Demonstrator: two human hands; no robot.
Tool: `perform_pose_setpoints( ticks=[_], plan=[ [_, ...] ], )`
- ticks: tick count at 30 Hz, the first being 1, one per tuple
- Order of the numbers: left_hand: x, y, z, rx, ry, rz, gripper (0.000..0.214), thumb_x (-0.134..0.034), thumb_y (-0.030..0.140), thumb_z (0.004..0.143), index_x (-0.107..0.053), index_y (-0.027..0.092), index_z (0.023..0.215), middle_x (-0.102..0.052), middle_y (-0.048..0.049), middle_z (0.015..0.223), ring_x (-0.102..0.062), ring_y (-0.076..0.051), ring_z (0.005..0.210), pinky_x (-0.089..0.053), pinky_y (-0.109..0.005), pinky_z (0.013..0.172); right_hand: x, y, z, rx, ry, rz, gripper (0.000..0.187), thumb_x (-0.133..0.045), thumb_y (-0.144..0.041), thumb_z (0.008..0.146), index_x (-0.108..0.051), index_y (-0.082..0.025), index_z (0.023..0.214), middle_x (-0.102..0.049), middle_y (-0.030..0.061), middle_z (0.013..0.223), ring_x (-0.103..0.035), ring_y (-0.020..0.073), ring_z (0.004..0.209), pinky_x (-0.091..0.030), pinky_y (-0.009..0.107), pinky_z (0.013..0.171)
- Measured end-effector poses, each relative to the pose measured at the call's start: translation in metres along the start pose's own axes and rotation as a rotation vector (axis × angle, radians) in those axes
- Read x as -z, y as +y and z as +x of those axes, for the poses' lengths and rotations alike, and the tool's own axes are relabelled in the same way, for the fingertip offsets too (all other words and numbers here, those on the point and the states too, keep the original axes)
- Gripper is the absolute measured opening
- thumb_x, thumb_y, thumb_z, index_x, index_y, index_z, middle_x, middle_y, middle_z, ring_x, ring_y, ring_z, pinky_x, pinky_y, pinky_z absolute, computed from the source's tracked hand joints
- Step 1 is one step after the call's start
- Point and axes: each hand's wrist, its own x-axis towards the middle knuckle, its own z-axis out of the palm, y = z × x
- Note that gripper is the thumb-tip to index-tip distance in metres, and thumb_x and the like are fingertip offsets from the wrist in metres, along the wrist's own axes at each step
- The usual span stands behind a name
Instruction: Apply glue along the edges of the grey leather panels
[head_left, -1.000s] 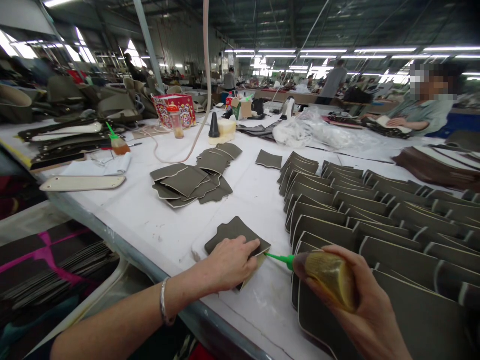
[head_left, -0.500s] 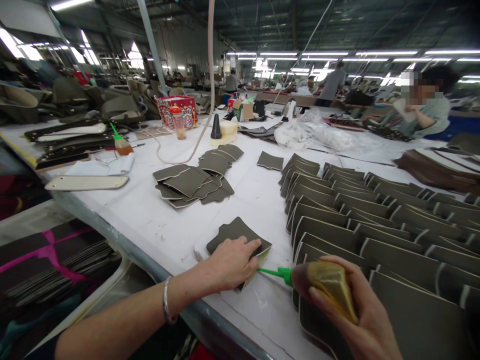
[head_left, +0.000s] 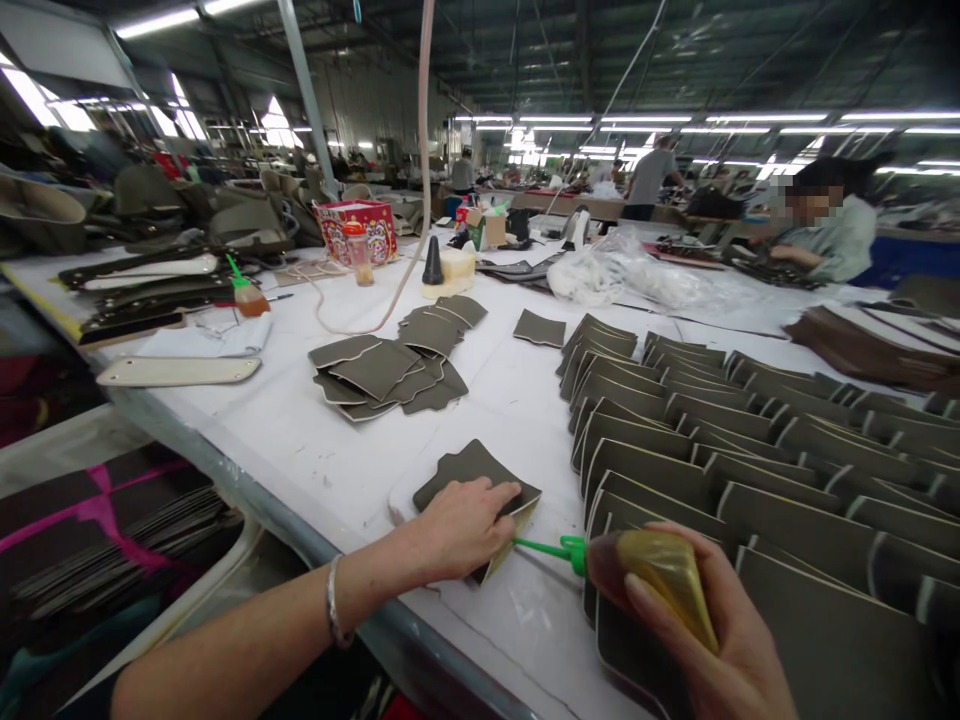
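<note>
Bottle (head_left: 667, 572) in grasp of right hand (head_left: 731, 635), panel (head_left: 466, 466) on table (head_left: 330, 465) beneath left hand (head_left: 463, 525) (pinched or merely pressed, cannot tell): keep nozzle (head_left: 546, 548) close along panel's edge, squeeze evenly, hold panel steady.

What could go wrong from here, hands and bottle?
1. The nozzle points right at the left hand by the edge of the piece; a stray squeeze might wet the fingers.
2. The bottle is tipped over in the right hand, so it could drip on the table.
3. That hand appears close to the panels and may knock them.
</note>
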Motion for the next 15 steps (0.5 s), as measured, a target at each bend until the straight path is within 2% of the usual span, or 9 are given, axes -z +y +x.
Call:
perform_pose_setpoints(
  ticks=[2, 4, 8, 11, 14, 15],
  plan=[
    [0.000, 0.000, 0.000, -0.002, 0.004, -0.004, 0.051, -0.036, 0.029, 0.090, -0.051, 0.023, 0.138, -0.067, -0.0109, 0.114, -0.065, -0.031, 0.101, -0.049, -0.044, 0.087, 0.001, 0.000, 0.004, 0.033, 0.054, -0.033, 0.057, -0.068, -0.064, 0.075, -0.052, -0.027, 0.117, -0.059, 0.0006, 0.105, -0.058, 0.0236, 0.091, -0.041, 0.031, 0.083],
    [0.000, 0.000, 0.000, -0.003, 0.015, -0.005, 0.051, -0.036, 0.028, 0.090, -0.051, 0.022, 0.138, -0.067, -0.0111, 0.113, -0.065, -0.031, 0.101, -0.049, -0.045, 0.087, -0.001, 0.000, 0.003, 0.047, 0.049, -0.050, 0.057, -0.068, -0.063, 0.076, -0.053, -0.027, 0.117, -0.060, 0.0006, 0.106, -0.059, 0.0231, 0.092, -0.041, 0.030, 0.083],
    [0.000, 0.003, -0.002, 0.015, 0.021, -0.018, 0.049, -0.037, 0.027, 0.089, -0.053, 0.022, 0.135, -0.067, -0.0109, 0.113, -0.065, -0.031, 0.101, -0.049, -0.044, 0.088, -0.006, 0.002, -0.006, -0.003, -0.103, 0.022, 0.059, -0.069, -0.061, 0.076, -0.051, -0.026, 0.119, -0.065, 0.0014, 0.101, -0.064, 0.0235, 0.086, -0.049, 0.029, 0.074],
    [0.001, 0.004, -0.001, 0.042, 0.023, -0.035, 0.049, -0.036, 0.027, 0.090, -0.052, 0.021, 0.136, -0.066, -0.0113, 0.116, -0.064, -0.030, 0.104, -0.048, -0.044, 0.090, -0.002, 0.007, -0.009, -0.092, -0.184, 0.197, 0.058, -0.071, -0.058, 0.076, -0.053, -0.024, 0.119, -0.069, 0.0048, 0.099, -0.068, 0.0282, 0.088, -0.057, 0.034, 0.072],
    [0.002, 0.002, 0.000, 0.072, 0.036, -0.082, 0.051, -0.038, 0.026, 0.088, -0.047, 0.020, 0.139, -0.065, -0.0118, 0.118, -0.063, -0.030, 0.107, -0.047, -0.042, 0.091, 0.013, 0.018, -0.003, -0.228, -0.212, 0.474, 0.046, -0.071, -0.052, 0.078, -0.064, -0.024, 0.114, -0.072, 0.0090, 0.109, -0.068, 0.0349, 0.100, -0.058, 0.046, 0.083],
    [0.002, 0.001, 0.000, 0.073, 0.039, -0.112, 0.051, -0.039, 0.027, 0.089, -0.046, 0.021, 0.139, -0.066, -0.0111, 0.117, -0.063, -0.029, 0.106, -0.047, -0.040, 0.090, 0.020, 0.023, 0.000, -0.272, -0.202, 0.564, 0.040, -0.071, -0.051, 0.077, -0.069, -0.025, 0.109, -0.073, 0.0091, 0.109, -0.068, 0.0366, 0.100, -0.059, 0.049, 0.083]
  ],
)
